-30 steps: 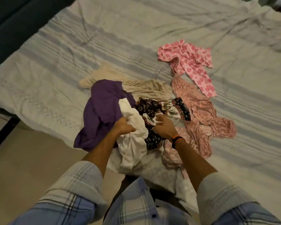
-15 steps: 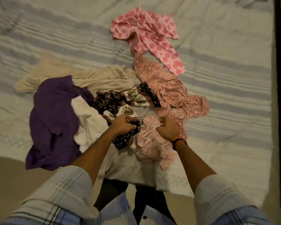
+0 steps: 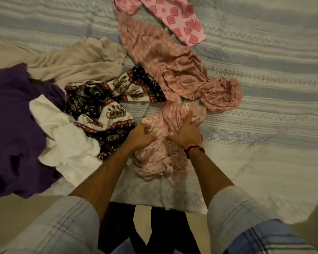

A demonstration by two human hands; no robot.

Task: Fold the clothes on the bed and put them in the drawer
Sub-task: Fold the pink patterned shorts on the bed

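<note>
Left hand: the left hand is curling its fingers into the near-left edge of the pale pink garment, pinching a bunch of the cloth.
Right hand: the right hand is lying on the same garment just to the right of the left hand, fingers straight and released, pressing rather than grasping, as far as the view is showing.
Pale pink garment: it is sitting crumpled at the near edge of the bed, not yet spread or folded.
Left of the pale pink garment: the elephant-print cloth, the white garment and the purple garment are lying in a loose heap, the purple one hanging over the bed's edge.
Beyond the pale pink garment: the salmon garment is trailing away in a twisted strip, with the beige garment to its left and the pink square-print garment farthest off.
Progress: nothing is looking folded; the task is appearing to be at its very start, with the first piece only being picked out.
Remaining: every garment is waiting for folding and carrying.
Drawer: none is showing in view.
</note>
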